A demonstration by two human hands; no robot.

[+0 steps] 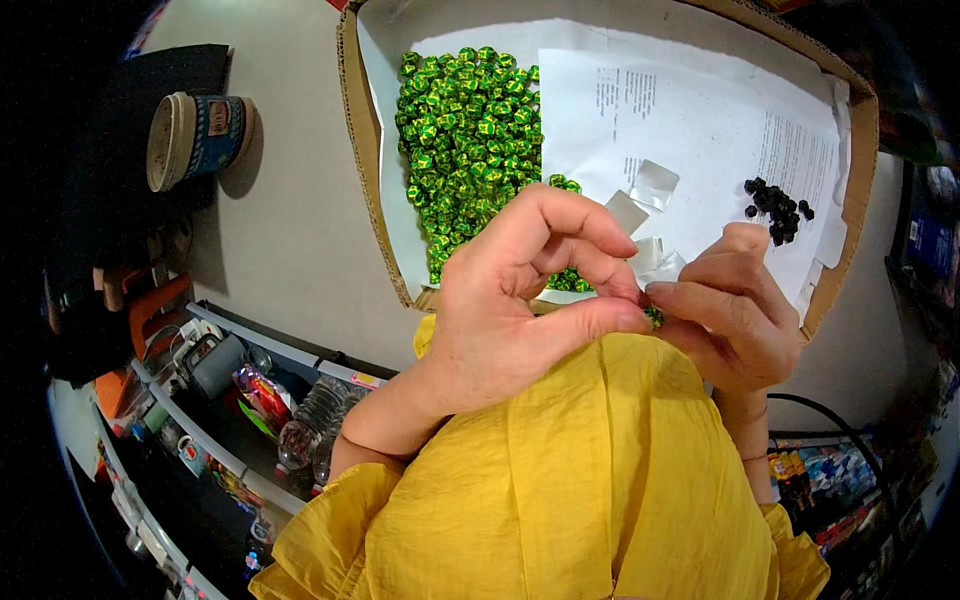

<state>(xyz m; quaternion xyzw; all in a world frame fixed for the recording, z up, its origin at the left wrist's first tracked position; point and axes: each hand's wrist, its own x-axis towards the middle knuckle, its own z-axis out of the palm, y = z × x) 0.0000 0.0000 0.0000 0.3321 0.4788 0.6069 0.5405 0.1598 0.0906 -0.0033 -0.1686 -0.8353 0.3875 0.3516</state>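
My left hand (515,285) and my right hand (735,310) meet in front of my chest, over the near edge of a shallow cardboard box (364,150). Their fingertips pinch together around a small green foil-wrapped candy (653,318), mostly hidden by the fingers. Inside the box, a large heap of the same shiny green-and-yellow wrapped candies (470,140) fills the left side. Several silvery square foil wrappers (655,185) lie just beyond my fingers. A small pile of dark, unwrapped lumps (775,208) sits at the right, on white printed paper (690,110) lining the box.
A blue tub with a pale rim (205,140) lies on its side on the light table (290,160), left of the box. At lower left, shelves (220,455) carry plastic bottles (315,430) and packets. More packaged goods (825,475) and a black cable (850,430) are at lower right.
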